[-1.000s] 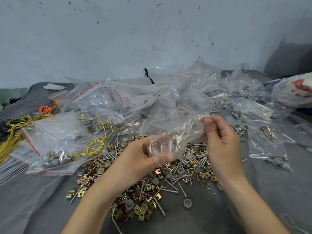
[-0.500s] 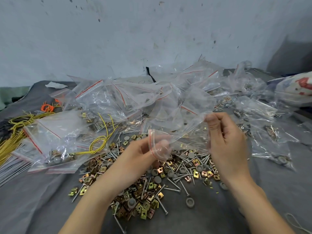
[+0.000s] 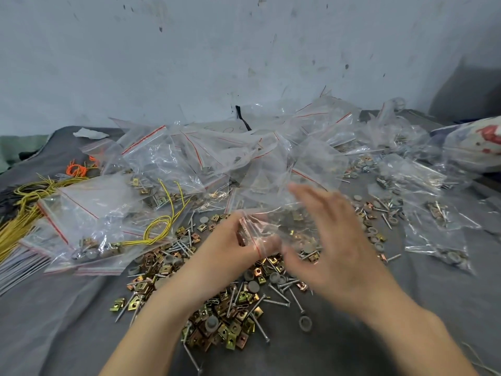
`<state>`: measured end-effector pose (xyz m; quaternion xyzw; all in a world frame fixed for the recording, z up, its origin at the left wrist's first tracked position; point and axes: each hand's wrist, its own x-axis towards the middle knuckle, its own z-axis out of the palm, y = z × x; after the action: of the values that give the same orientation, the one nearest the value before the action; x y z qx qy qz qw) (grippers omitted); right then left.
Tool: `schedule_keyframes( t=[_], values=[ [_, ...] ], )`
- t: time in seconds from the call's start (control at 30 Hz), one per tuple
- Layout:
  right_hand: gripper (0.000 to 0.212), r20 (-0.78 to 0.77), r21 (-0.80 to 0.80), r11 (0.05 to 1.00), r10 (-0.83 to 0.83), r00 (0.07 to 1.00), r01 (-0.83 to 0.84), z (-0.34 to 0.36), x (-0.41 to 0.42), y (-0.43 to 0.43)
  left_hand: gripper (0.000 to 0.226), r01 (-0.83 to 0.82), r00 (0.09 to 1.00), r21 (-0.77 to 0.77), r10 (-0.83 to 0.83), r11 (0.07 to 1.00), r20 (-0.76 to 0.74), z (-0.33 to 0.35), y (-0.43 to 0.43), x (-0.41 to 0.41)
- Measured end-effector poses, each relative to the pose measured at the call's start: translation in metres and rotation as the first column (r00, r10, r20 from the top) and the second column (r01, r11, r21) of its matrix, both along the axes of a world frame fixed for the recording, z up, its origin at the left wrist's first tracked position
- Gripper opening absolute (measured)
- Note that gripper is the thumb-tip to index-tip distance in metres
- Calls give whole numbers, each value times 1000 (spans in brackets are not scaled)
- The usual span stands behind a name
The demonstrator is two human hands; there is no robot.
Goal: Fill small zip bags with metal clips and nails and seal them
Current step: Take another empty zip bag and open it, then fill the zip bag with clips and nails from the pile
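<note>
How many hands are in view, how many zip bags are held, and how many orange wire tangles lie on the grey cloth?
Hands: 2, the left hand and the right hand
Held zip bag: 1, pinched by the left hand
Orange wire tangle: 1
Total: 4

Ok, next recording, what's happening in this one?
A person is bagging hardware over a grey cloth. The left hand pinches the mouth of a small clear plastic zip bag with a red strip, which looks empty. The right hand is open and motion-blurred at the bag's other end, holding nothing I can make out. Beneath lie loose brass-coloured square metal clips and long silver nails; filled clear bags are piled behind and to the left.
</note>
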<state>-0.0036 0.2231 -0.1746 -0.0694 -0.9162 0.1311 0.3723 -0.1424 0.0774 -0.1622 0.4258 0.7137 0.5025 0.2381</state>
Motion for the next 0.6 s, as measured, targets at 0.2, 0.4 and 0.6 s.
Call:
schedule_keyframes(
  t=[0.2, 0.4, 0.6],
  values=[
    [77, 142, 182, 983, 4, 990, -30, -11, -8, -14, 39, 58, 998, -20, -59, 998, -5, 1, 4, 11],
    [64, 119, 163, 985, 42, 992, -61, -20, -13, -16, 49, 116, 993, -35, -117, 993, -30, -3, 9, 27],
    [65, 116, 134, 988, 56, 992, -71, -25, -10, -11, 49, 95, 995, -51, -96, 994, -3, -4, 10, 26]
  ],
)
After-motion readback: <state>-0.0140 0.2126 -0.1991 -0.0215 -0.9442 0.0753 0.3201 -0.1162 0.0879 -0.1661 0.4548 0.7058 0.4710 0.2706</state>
